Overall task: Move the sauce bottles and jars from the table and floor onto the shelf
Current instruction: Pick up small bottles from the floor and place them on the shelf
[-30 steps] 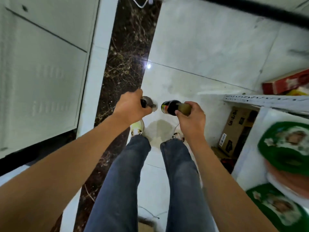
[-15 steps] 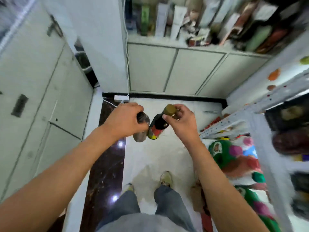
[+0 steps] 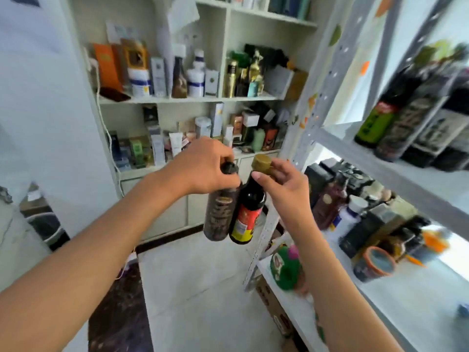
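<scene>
My left hand (image 3: 203, 166) grips the black cap and neck of a dark brown sauce bottle (image 3: 219, 214), which hangs upright in the air. My right hand (image 3: 281, 184) pinches the neck under the gold cap of a dark bottle with a red and yellow label (image 3: 247, 217). The two bottles hang side by side and touch, left of the grey metal shelf (image 3: 396, 171). That shelf rises at the right; its levels hold several dark bottles, jars and boxes.
A white wall cabinet (image 3: 193, 99) straight ahead is packed with boxes and bottles. The metal shelf's perforated upright (image 3: 264, 240) stands just right of the held bottles. A cardboard box (image 3: 274, 311) sits under the shelf. Pale floor tiles lie below.
The view swung up from the floor and my legs to the cabinet and shelf. Both hands rose with their bottles, which turned from lying sideways to hanging upright.
</scene>
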